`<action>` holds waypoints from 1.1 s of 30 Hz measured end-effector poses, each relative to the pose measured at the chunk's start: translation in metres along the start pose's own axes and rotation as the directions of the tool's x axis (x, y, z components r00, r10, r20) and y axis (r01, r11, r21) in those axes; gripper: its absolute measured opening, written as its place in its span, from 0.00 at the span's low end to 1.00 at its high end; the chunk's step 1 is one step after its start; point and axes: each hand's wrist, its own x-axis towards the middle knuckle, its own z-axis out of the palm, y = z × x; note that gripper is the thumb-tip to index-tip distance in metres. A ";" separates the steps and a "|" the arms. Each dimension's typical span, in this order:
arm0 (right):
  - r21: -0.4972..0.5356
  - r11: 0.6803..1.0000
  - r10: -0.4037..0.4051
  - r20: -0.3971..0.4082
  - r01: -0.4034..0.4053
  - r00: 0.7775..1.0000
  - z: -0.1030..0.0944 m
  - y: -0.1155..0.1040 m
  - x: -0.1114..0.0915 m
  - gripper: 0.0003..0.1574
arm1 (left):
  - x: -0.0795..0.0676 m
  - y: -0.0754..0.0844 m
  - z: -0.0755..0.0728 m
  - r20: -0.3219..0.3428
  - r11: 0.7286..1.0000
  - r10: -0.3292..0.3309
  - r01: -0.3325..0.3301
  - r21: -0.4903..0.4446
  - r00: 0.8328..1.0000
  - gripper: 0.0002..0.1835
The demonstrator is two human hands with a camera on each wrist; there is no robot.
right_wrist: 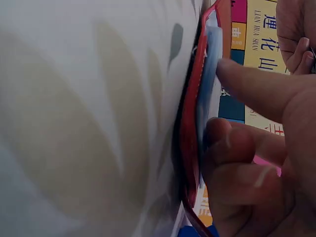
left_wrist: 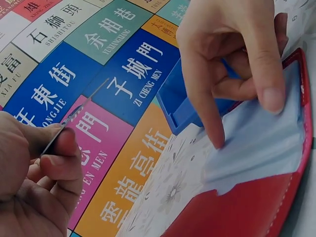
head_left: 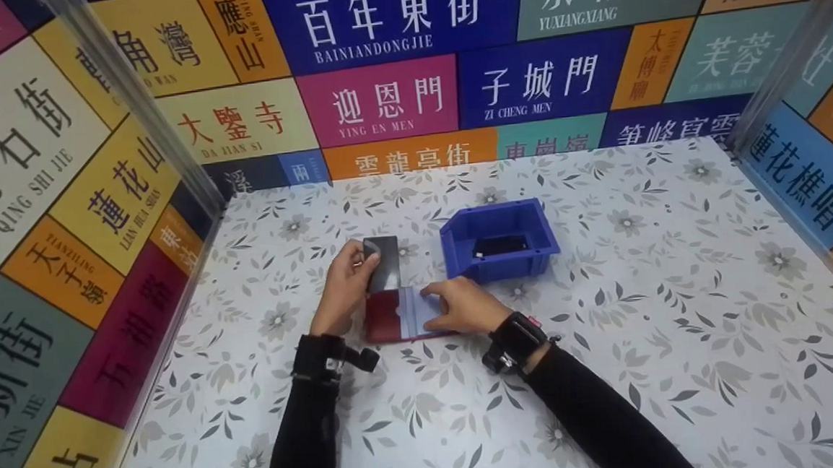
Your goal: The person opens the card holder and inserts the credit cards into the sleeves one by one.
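My left hand [head_left: 341,285] pinches a thin, dark, flat card [head_left: 383,259] between thumb and fingers, and it stands above the far left edge of a red card holder [head_left: 383,321]. Edge-on, the same card [left_wrist: 88,101] shows as a slim line in the left wrist view. The holder lies spread on the table, with clear bluish plastic sleeves [left_wrist: 261,138] facing up. On these sleeves my right hand [head_left: 473,307] rests its thumb and index fingertips, set apart; its other fingers are bent. In the right wrist view the holder's red edge [right_wrist: 190,128] appears side-on.
A blue plastic bin [head_left: 505,266] stands just beyond my right hand, with a black item [head_left: 500,245] inside. The table [head_left: 649,364] has a floral cover. Printed sign panels [head_left: 387,102] wall it at the back and both sides.
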 end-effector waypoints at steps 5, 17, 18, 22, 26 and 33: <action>-0.022 0.996 0.093 0.039 -0.092 0.995 -0.006 0.000 -0.003 0.47 | 0.002 -0.004 -0.006 0.026 0.999 -0.035 0.036 -0.028 0.999 0.06; 0.006 0.986 0.165 0.066 -0.166 0.984 -0.009 0.004 -0.002 0.57 | 0.000 -0.012 -0.014 0.129 0.999 -0.041 0.038 0.024 0.991 0.09; 0.005 0.986 0.168 0.064 -0.168 0.984 -0.009 0.004 -0.002 0.57 | 0.000 -0.012 -0.015 0.131 0.999 -0.037 0.033 0.034 0.991 0.10; -0.002 0.986 0.166 0.060 -0.166 0.984 -0.008 0.004 -0.002 0.56 | 0.000 -0.014 -0.018 0.126 0.998 -0.029 0.023 0.053 0.992 0.11; 0.000 0.987 0.161 0.061 -0.161 0.985 -0.008 0.005 -0.001 0.56 | 0.001 -0.018 -0.020 0.121 0.998 -0.034 0.039 -0.042 0.992 0.08; 0.015 0.985 0.170 0.069 -0.172 0.983 -0.008 0.006 -0.002 0.57 | 0.001 -0.017 -0.023 0.189 0.988 -0.037 0.065 -0.139 0.981 0.15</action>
